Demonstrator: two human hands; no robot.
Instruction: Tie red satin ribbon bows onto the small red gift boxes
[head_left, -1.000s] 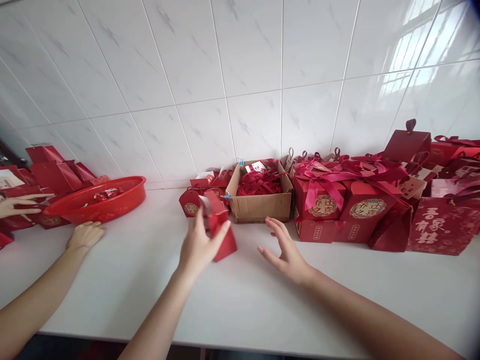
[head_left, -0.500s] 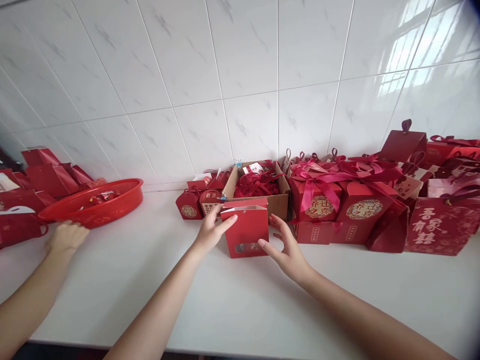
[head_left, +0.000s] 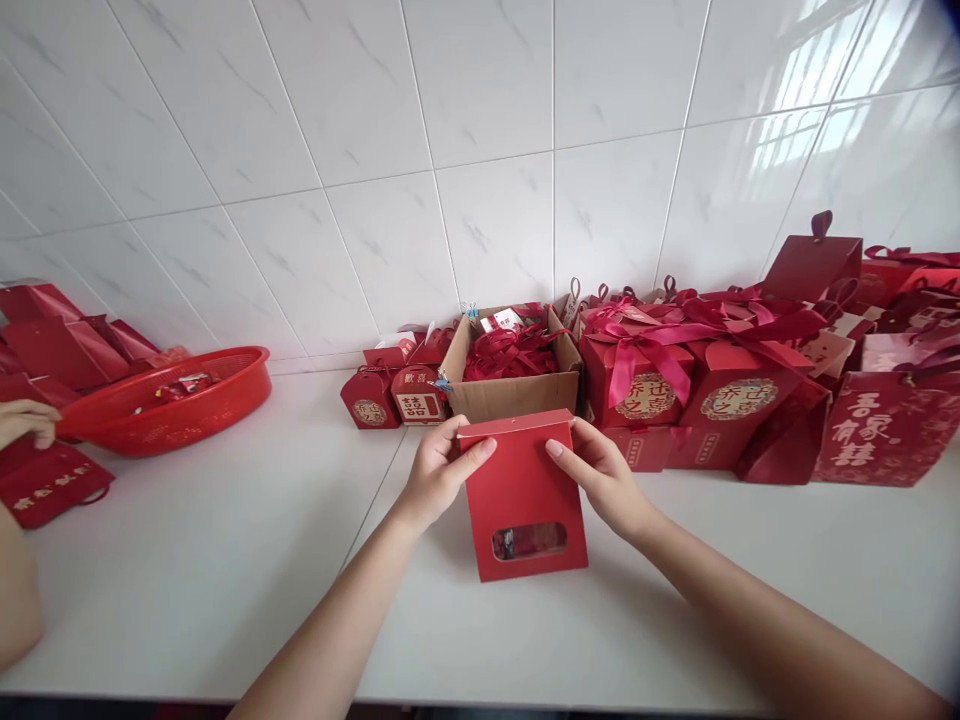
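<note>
A red gift box with a small clear window near its bottom stands in front of me, tilted a little. Through the window some wrapped pieces show, too small to name. My left hand grips its upper left edge, thumb on the front face. At the upper right edge my right hand pinches it the same way. The fingers behind the box are partly hidden. Its top flap lies folded down between my hands. Just behind it sits a cardboard box holding dark red ribbons.
Small red boxes stand left of the cardboard box, and ribboned gift boxes line the wall at right. A red plastic basket with wrapped sweets is at left. Another person's hand is by a red bag.
The red gift box has come nearer to me, and its top is now folded. My right hand has closed on its edge. The other person's hand has moved left to the red bag.
</note>
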